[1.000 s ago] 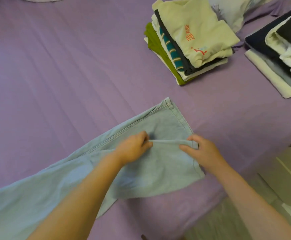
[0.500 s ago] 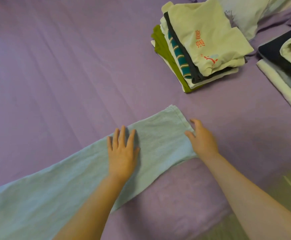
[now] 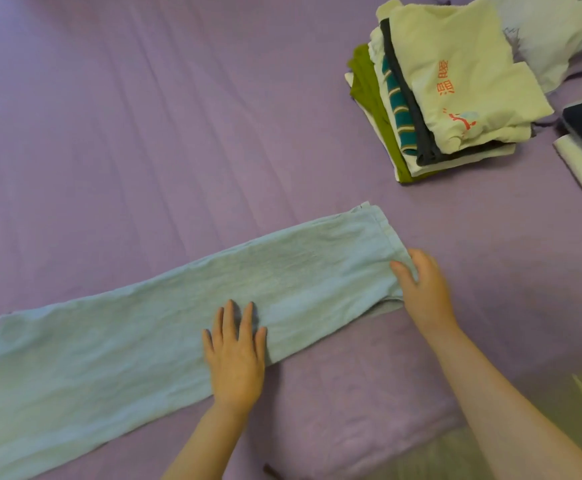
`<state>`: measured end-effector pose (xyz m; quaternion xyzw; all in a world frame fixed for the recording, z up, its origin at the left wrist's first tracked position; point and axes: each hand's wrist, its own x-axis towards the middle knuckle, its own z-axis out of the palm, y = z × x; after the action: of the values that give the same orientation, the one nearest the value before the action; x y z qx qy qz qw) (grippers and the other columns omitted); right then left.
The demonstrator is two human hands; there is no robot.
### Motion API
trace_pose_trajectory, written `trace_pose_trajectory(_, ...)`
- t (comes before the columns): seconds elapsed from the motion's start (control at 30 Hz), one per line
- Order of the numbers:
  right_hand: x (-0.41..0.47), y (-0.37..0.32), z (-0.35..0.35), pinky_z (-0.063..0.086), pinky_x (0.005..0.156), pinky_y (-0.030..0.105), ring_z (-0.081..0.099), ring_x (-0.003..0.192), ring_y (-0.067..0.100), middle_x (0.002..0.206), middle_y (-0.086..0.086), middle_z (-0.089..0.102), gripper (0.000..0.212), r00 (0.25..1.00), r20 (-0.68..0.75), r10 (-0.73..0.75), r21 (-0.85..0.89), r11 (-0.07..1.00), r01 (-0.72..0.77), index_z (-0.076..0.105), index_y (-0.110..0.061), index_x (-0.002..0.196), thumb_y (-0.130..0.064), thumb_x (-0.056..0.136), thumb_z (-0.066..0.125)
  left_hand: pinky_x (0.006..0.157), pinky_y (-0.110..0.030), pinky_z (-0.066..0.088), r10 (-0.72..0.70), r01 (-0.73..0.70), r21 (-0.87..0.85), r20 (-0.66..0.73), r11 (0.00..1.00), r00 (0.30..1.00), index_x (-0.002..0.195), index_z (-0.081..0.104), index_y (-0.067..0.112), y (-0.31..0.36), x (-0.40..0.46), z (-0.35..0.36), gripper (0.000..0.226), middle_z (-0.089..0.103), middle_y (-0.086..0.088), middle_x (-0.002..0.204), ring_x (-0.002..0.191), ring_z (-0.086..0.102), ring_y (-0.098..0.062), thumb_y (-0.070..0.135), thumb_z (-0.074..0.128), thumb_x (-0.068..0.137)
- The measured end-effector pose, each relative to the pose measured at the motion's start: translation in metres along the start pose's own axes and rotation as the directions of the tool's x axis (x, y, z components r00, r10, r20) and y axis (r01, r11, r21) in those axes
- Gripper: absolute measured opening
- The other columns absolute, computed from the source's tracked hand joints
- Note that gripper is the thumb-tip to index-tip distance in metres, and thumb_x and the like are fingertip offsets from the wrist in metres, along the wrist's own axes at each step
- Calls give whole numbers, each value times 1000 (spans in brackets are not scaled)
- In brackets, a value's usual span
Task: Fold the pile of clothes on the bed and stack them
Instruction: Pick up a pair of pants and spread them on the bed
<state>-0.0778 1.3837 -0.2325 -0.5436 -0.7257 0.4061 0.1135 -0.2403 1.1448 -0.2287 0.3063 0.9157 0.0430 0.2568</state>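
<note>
Since the earlier frame the left hand [image 3: 235, 358] has slid nearer the bed [image 3: 144, 133] edge, flat, fingers spread, pressing the light-blue trousers [image 3: 178, 306]. The right hand [image 3: 421, 289] rests at their hem, fingers relaxed, thumb on top. The thin, crinkled fabric looks soft and light; the hem corners are probably the best hold. The folded stack [image 3: 455, 98] sits well beyond the fingertips.

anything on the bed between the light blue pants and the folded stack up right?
Nothing visible. Bare purple sheet lies between the light blue pants and the folded stack. The left hand rests flat on the pants; the right hand is at their end near the stack.
</note>
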Motion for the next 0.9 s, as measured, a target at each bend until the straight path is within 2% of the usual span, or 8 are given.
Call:
trace_pose_trajectory(0.17,2,18,5,41,75,38,52,93,36,105,26,55,21,976,85,200,-329,930,-162,57,-1,87,-20,87,65,117,-54,5,-20,11,74,119,997,993,153,11,31,9,44,4,59,-2,-6,161,148,-5,-27,53,23,100)
trace_pose_trajectory(0.37,0,1,3,47,68,29,60,79,20,93,10,65,11,927,278,253,-23,966,-257,65,-9,90,-20,87,66,116,-49,14,3,-3,-30,11,1000,1000,149,31,24,9,38,0,53,13,-10,160,146,8,-29,45,37,100)
trace_pose_trajectory(0.43,2,-4,-11,44,61,23,58,71,11,85,3,66,9,942,231,243,62,963,-264,64,-20,80,-24,88,67,116,-47,20,63,-73,-142,-79,987,995,142,45,18,1,20,-2,49,27,-15,155,143,21,-32,41,46,98)
trace_pose_trajectory(0.5,11,-5,-20,46,68,33,61,78,24,89,11,67,16,942,151,300,37,950,-309,66,-14,83,-29,87,67,113,-51,25,115,-139,-188,-133,972,984,136,53,19,-7,4,-1,49,34,-16,151,140,29,-34,46,47,96)
trace_pose_trajectory(0.57,12,-5,-23,46,76,37,61,85,28,92,12,66,24,929,144,341,-10,939,-343,67,-9,91,-33,88,65,111,-53,27,160,-175,-155,-103,972,982,135,54,24,-17,-9,1,58,35,-13,151,140,29,-34,59,35,93)
trace_pose_trajectory(0.73,10,-10,-28,47,68,27,63,75,11,87,-2,69,10,904,251,345,235,884,-403,68,-18,87,-25,83,72,119,-47,2,181,-182,1,118,983,976,147,27,40,-33,-17,11,71,4,-3,161,148,-1,-22,76,13,87)
trace_pose_trajectory(0.77,10,-5,-30,46,65,26,63,73,12,87,0,69,14,901,237,364,221,883,-415,69,-14,89,-25,82,72,119,-46,-2,161,-165,20,145,986,976,149,23,41,-33,-16,14,70,0,0,161,148,-5,-20,74,12,88)
trace_pose_trajectory(0.9,2,17,-18,36,67,34,54,78,27,93,15,66,28,925,169,340,-308,910,-278,67,-5,96,-32,88,65,118,-42,9,64,-68,50,75,996,995,151,19,34,-30,10,9,57,1,0,161,148,3,-20,55,20,98)
